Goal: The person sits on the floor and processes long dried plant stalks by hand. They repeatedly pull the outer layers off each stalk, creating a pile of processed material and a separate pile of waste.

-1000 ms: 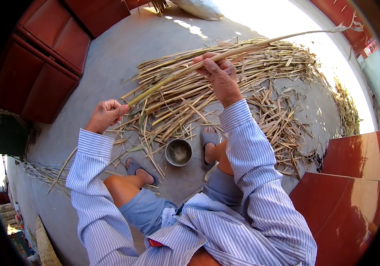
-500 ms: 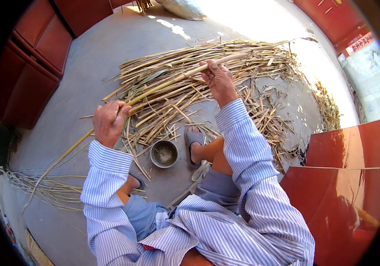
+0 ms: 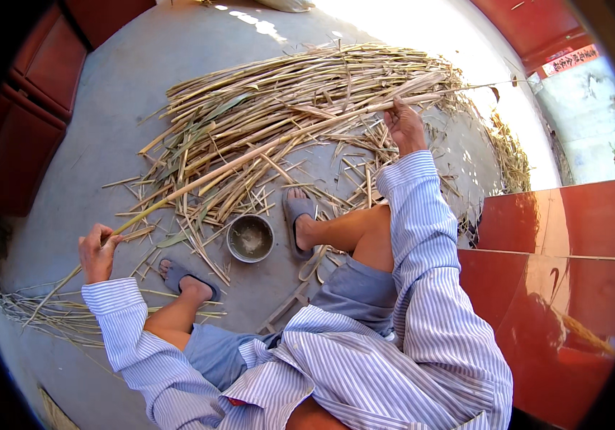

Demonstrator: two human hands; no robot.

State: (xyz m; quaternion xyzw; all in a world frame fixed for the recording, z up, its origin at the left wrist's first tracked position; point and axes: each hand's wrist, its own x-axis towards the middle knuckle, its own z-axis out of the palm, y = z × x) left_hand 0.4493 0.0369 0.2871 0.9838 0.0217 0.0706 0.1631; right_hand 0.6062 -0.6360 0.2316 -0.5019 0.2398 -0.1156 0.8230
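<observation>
A long pale reed stalk stretches slantwise between my hands, thicker towards the right and thinning beyond my left hand. My left hand is closed round its thinner part at the left. At the upper right my right hand pinches the thicker part, where dry leaf sheath flares past the fingers. Beneath the stalk lies a large pile of reed stalks with loose dry leaves. A metal bowl of cloudy liquid stands on the floor before me, touched by neither hand.
Thin stripped stalks lie at the lower left. My sandalled feet flank the bowl. Red cabinets stand at the left, glossy red panels at the right. A straw heap lies at the far right.
My hands have moved apart along the stalk: the left down and leftwards, the right to the right. Both still grip it. The view has shifted slightly.
</observation>
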